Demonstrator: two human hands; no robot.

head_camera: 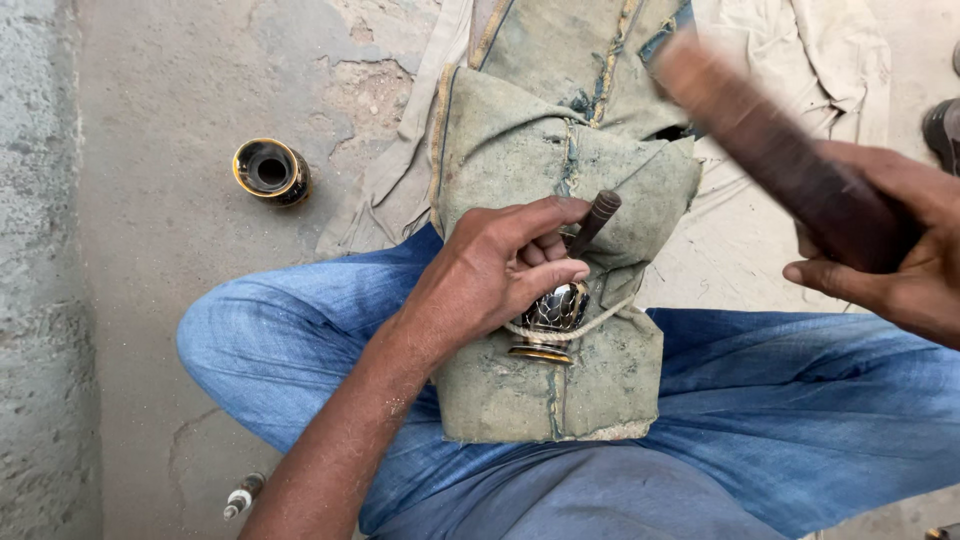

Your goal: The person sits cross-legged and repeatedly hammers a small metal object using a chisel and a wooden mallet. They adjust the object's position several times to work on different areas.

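Note:
My left hand (505, 265) grips a thin dark metal punch (594, 222) and rests on a small patterned metal piece (555, 315) with a brass rim. That piece sits on a folded greenish cloth pad (500, 150) lying across my lap. My right hand (895, 235) holds a dark wooden stick (770, 150), raised and blurred at the upper right, above and to the right of the punch.
My legs in blue jeans (800, 400) are crossed on a concrete floor (170, 120). A dark cylindrical piece with a brass rim (271, 171) stands on the floor at left. A beige cloth (800, 50) lies behind. A small plug-like part (242, 495) lies at the lower left.

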